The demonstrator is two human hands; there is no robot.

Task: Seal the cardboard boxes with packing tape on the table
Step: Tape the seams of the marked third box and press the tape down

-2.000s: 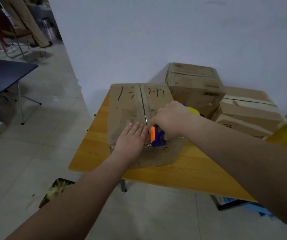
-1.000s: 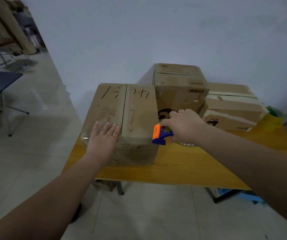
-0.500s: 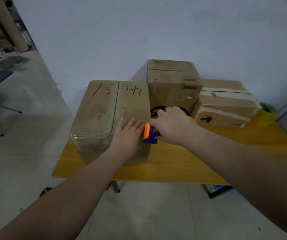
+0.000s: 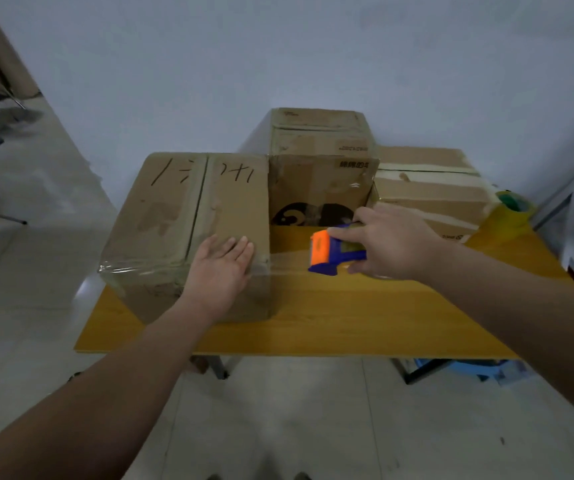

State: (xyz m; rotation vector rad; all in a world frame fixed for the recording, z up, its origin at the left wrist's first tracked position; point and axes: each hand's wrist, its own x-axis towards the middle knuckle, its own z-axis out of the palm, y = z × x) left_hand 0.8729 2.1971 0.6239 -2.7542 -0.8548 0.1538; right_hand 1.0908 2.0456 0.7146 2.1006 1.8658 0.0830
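A large cardboard box (image 4: pixel 188 220) is seen standing on the left part of a wooden table (image 4: pixel 347 320), its top flaps closed and marked with handwritten strokes. Clear tape is laid along its near top edge. The left hand (image 4: pixel 221 268) is laid flat on the box top near the front right corner, fingers straight and together, and nothing is gripped by it. A blue and orange tape dispenser (image 4: pixel 330 252) is held in the right hand (image 4: pixel 392 240), whose fingers are curled round its body. The dispenser is kept above the table just to the right of the box, apart from it, and a clear strip of tape (image 4: pixel 289 261) appears to be stretched between the two. Behind, a taller box (image 4: pixel 320 168) and a flatter box (image 4: pixel 430 188) are set side by side against the wall. A yellow-green roll of tape (image 4: pixel 512 209) is placed at the table's far right corner.
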